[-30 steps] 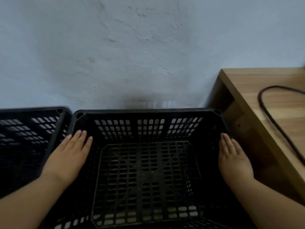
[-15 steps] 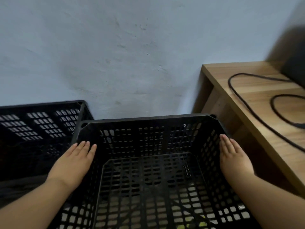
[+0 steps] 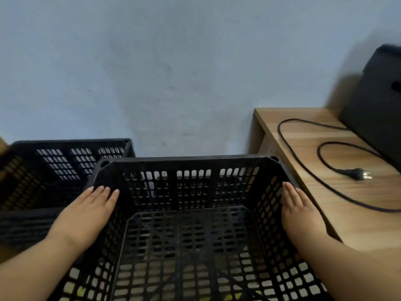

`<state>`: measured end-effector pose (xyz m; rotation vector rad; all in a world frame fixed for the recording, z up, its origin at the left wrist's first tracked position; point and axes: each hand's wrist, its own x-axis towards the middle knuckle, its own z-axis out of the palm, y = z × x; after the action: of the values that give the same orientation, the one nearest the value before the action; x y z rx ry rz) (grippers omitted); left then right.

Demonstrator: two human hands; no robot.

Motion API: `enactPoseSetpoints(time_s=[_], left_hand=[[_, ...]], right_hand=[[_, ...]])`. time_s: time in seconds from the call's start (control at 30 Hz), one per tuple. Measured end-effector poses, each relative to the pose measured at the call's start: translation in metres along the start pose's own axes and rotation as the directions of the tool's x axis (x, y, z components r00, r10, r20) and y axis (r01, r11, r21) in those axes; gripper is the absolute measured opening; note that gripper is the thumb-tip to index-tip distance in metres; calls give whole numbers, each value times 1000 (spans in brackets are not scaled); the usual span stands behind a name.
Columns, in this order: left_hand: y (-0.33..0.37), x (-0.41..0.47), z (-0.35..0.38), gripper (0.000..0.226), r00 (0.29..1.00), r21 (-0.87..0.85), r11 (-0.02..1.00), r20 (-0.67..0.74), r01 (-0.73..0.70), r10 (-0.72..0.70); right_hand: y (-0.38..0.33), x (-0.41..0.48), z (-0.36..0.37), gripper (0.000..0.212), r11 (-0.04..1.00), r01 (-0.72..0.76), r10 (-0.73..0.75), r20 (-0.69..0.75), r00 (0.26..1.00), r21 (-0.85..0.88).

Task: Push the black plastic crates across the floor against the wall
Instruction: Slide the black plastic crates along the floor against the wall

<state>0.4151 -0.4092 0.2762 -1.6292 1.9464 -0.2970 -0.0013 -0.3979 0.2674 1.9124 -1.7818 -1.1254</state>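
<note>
Beside pale wall (image 3: 173,72), wooden bench (image 3: 347,213), flat open hands (image 3: 86,216) pressing crate (image 3: 191,166) rims

A pale blue-grey wall (image 3: 173,72) fills the upper view, its paint scuffed and marked in places under soft, even light. At right a wooden surface (image 3: 355,205) butts against it, carrying a dark box (image 3: 377,109) at the far edge and a looping black cable (image 3: 303,161) ending in a plug (image 3: 358,173).
</note>
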Motion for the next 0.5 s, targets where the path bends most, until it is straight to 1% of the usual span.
enactPoseSetpoints(time_s=[0.2, 0.3, 0.43, 0.47, 0.5], left_hand=[[-44, -51, -49, 68, 999, -49, 998, -30, 36, -38], [-66, -74, -71, 69, 998, -91, 995, -47, 35, -40], [-100, -92, -93, 73, 997, -128, 992, -73, 19, -28], [-110, -95, -98, 74, 996, -138, 990, -85, 20, -32], [-120, -96, -102, 75, 994, -149, 989, -102, 23, -39]], right_hand=[[38, -35, -48, 54, 997, 9, 2, -146, 989, 77], [62, -52, -79, 52, 990, 54, -26, -206, 978, 128], [93, -72, -125, 52, 994, 86, -66, -255, 965, 69], [97, -76, -136, 51, 993, 75, -49, -258, 965, 90], [100, -79, -146, 51, 986, 60, -16, -275, 961, 154]])
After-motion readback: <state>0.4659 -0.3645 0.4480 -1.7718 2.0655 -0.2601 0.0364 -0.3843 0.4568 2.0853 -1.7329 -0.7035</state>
